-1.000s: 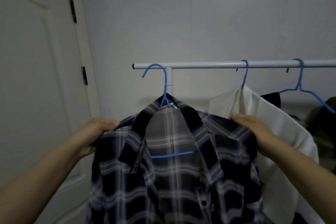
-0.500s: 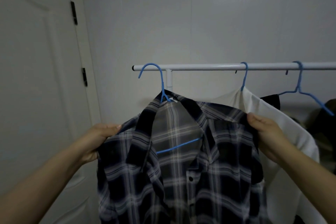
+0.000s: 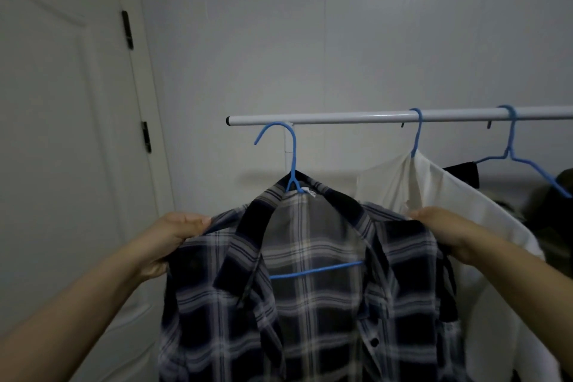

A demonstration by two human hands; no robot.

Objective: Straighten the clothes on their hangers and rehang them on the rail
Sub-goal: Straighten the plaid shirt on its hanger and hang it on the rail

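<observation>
Plaid shirt [image 3: 310, 304] in the lower middle of the frame, dark blue and white checks, open at the front, on a blue hanger [image 3: 291, 164]. Hook of this hanger just under the white rail [image 3: 387, 117], near its left end, in front of the upright post [image 3: 288, 146]; not resting on the rail. Lower bar of the hanger visible inside the open collar, tilted a little, higher at the right.

Left hand [image 3: 167, 242] at the lower left, fingers [image 3: 192, 222] clenched on the left shoulder of the plaid shirt. Right hand [image 3: 443, 232] at the right, fingers [image 3: 418, 214] closed over the other shoulder of the same shirt; fingertips partly hidden by cloth.

Behind the right hand, a white garment [image 3: 465, 211] on a second blue hanger [image 3: 417, 133], hooked over the rail. Further right, a third blue hanger [image 3: 511, 146] also hooked on the rail, its visible arm bare. Something black [image 3: 462, 170] between these two, too dark to tell more. Dark clothes at the far right edge, unclear.

White door [image 3: 62, 164] with two black hinges at the left of the frame, plain white wall [image 3: 341, 40] behind the rail.
</observation>
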